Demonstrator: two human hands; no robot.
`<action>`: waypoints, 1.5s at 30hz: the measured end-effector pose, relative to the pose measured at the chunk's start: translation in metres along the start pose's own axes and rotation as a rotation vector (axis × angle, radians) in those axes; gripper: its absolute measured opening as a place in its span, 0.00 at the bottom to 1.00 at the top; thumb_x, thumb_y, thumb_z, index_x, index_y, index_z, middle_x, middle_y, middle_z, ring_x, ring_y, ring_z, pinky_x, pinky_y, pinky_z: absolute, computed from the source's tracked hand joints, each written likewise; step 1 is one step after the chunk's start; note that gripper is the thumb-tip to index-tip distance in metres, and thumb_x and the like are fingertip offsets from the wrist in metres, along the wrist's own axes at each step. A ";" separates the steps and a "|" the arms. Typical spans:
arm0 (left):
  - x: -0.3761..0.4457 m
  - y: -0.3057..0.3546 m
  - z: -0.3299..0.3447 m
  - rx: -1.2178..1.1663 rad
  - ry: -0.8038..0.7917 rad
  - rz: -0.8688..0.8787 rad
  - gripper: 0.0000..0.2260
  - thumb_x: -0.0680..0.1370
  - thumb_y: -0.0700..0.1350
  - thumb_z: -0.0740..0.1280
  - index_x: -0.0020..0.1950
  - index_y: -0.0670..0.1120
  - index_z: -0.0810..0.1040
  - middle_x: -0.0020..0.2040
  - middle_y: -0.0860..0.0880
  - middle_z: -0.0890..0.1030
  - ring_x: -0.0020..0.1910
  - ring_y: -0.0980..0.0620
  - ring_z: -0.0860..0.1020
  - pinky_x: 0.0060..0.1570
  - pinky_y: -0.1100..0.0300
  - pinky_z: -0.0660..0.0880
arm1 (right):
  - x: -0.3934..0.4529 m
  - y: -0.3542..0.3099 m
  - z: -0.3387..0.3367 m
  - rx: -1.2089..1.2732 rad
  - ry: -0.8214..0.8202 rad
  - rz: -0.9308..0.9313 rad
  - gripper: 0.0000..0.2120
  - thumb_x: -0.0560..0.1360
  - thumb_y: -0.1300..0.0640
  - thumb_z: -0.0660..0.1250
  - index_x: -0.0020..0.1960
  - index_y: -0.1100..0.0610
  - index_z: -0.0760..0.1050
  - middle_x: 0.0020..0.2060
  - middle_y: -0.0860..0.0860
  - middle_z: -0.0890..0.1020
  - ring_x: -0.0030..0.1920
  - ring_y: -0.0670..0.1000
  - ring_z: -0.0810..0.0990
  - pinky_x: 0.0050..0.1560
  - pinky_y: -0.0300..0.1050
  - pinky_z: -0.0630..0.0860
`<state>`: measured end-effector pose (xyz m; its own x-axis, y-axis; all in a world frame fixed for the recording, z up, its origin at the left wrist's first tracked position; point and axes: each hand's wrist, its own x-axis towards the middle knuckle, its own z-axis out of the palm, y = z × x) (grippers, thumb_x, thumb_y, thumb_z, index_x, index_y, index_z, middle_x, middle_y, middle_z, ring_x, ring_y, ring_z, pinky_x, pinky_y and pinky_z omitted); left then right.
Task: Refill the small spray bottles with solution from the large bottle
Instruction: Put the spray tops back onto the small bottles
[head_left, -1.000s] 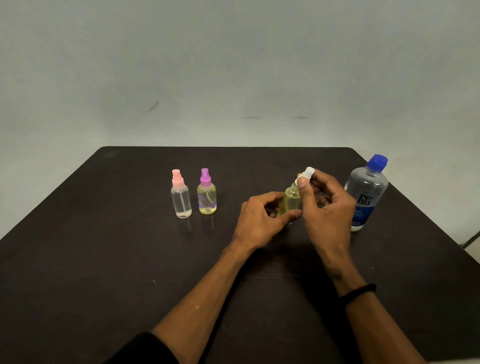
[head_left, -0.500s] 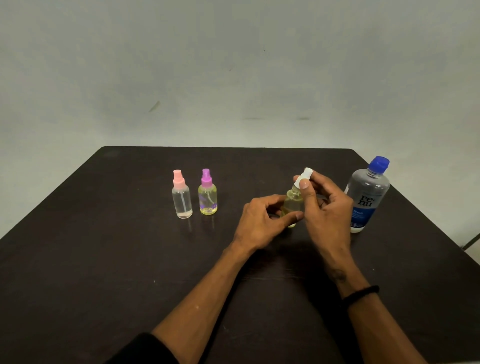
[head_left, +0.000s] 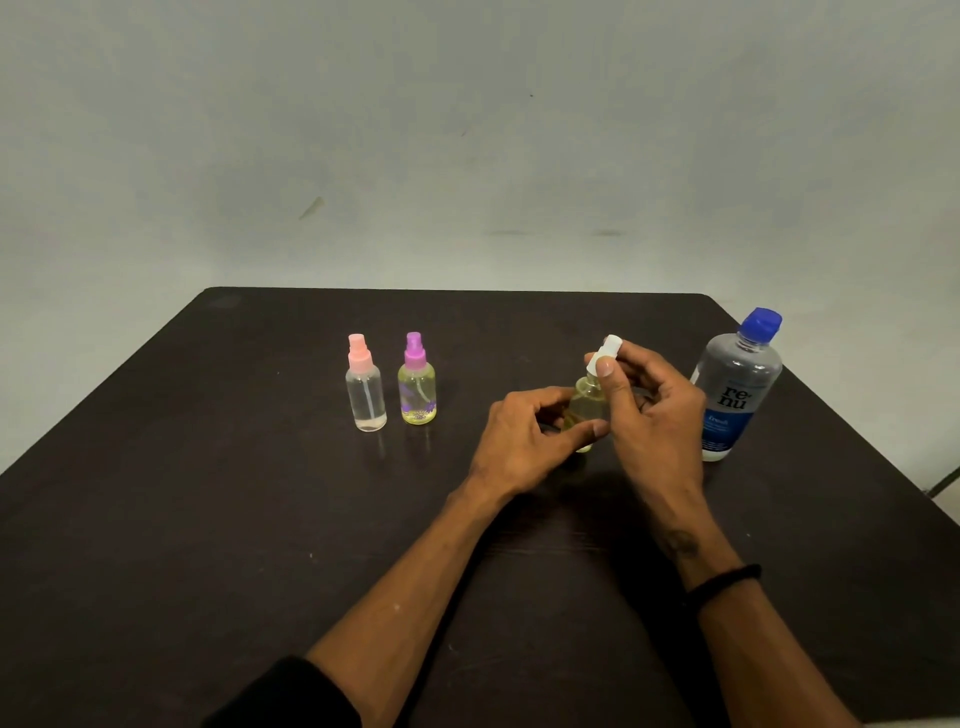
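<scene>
Dark tabletop (head_left: 208, 519) against grey wall (head_left: 467, 130)

A dark surface (head_left: 208, 519) carries a pink-capped spray bottle (head_left: 365, 387) and a purple-capped spray bottle (head_left: 416, 384) just beside each other at the left, and a large blue-capped bottle (head_left: 735, 387) upright at the right.

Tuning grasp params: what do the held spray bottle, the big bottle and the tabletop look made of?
Held spray bottle: clear yellowish plastic, probably; see-through body, opaque white spray head.
Large bottle: translucent plastic, seemingly; printed label, glossy blue cap.
Table: dark, smooth, semi-matte top, maybe laminate; faint bottle reflections.
</scene>
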<state>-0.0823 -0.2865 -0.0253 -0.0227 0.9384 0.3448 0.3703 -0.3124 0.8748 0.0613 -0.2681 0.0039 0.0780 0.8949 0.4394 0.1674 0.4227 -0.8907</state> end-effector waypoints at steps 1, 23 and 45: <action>0.000 0.000 0.000 0.006 0.001 0.000 0.17 0.75 0.54 0.77 0.63 0.51 0.84 0.49 0.53 0.88 0.48 0.55 0.85 0.52 0.54 0.83 | 0.000 0.000 0.000 0.006 -0.001 0.003 0.17 0.81 0.52 0.71 0.70 0.53 0.79 0.57 0.46 0.86 0.57 0.44 0.85 0.54 0.40 0.84; -0.001 0.002 0.000 0.109 0.035 0.057 0.19 0.75 0.52 0.77 0.64 0.47 0.83 0.53 0.52 0.87 0.50 0.58 0.84 0.51 0.66 0.81 | 0.000 0.003 0.003 -0.005 0.091 0.031 0.16 0.74 0.52 0.80 0.59 0.56 0.83 0.49 0.53 0.85 0.47 0.48 0.85 0.38 0.32 0.80; 0.006 -0.009 -0.003 -0.067 -0.140 -0.032 0.18 0.79 0.55 0.72 0.66 0.50 0.81 0.55 0.52 0.86 0.55 0.54 0.84 0.60 0.47 0.81 | 0.006 0.002 -0.002 0.407 -0.073 0.308 0.14 0.83 0.55 0.67 0.67 0.54 0.81 0.60 0.51 0.87 0.62 0.51 0.85 0.63 0.50 0.81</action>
<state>-0.0883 -0.2784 -0.0298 0.0977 0.9579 0.2700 0.3087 -0.2871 0.9068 0.0642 -0.2626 0.0047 -0.0082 0.9881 0.1534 -0.2500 0.1465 -0.9571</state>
